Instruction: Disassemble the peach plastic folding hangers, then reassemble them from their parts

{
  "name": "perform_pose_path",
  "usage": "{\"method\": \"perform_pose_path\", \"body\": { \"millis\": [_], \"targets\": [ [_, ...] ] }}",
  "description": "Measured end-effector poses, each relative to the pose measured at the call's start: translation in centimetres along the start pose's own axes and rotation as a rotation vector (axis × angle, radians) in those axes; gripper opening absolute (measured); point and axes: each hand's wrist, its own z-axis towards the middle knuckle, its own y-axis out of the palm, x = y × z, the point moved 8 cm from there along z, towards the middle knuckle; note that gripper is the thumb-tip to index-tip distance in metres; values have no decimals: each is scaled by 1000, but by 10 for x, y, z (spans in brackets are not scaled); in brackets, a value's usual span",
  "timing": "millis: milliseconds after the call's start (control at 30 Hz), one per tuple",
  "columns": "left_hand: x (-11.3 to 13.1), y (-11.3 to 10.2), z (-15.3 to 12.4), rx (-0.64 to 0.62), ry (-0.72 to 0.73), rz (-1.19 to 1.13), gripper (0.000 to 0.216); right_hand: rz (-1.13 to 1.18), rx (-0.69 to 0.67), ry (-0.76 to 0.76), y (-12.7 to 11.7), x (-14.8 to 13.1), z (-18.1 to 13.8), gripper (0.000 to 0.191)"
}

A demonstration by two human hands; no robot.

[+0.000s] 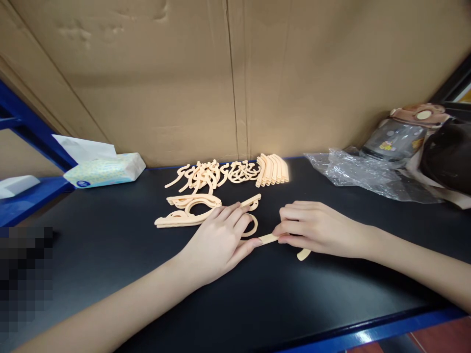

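Note:
Between my two hands is a cream plastic folding-hanger piece (269, 239), low over the dark table. My left hand (222, 238) is closed, its thumb against the left end of that piece; its other fingers reach over cream hanger parts. My right hand (318, 228) has its fingers pinched on the right end. A curved cream end (303, 254) sticks out under my right hand; whether it belongs to the same piece is hidden. Just beyond my left hand lie folded cream hangers (176, 221), with a ring-shaped part (253, 225) partly covered by my fingers.
Farther back lie a heap of cream hooks (206, 174), several small curved parts (243, 171) and a row of hanger arms (273, 170). A tissue pack (106, 170) stands left. Clear plastic wrap (360, 171) and a transparent bottle (395, 139) are right. Cardboard (165, 88) stands behind.

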Motion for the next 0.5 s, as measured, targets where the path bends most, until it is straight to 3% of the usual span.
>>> {"method": "perform_pose_path", "body": {
  "millis": [500],
  "targets": [
    [0, -5, 0, 58, -9, 42, 33, -16, -21, 1, 0, 0, 0, 29]
  ]
}}
